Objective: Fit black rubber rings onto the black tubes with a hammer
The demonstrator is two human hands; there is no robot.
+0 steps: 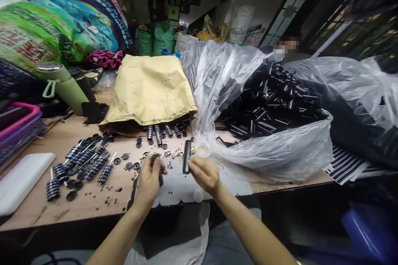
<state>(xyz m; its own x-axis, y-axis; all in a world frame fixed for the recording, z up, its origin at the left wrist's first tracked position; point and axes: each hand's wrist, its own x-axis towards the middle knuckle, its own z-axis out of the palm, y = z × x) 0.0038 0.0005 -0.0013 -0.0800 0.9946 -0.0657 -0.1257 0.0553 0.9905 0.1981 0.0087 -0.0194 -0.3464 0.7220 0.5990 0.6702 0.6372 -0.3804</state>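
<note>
Tube, black: your right hand gripped it near its lower end over the pale mat, apparently leaving the top free. Dark piece, mostly hidden: your left hand curled round it. Striped rollers: lay leftward, likely for reach. Plastic bag: bulged rightward, blocking access beyond. Yellow sack: partly covered further rollers.

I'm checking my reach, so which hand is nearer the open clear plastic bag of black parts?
Right. The right hand, holding a black tube, is just in front of the clear plastic bag's left end; the left hand is farther left.
</note>
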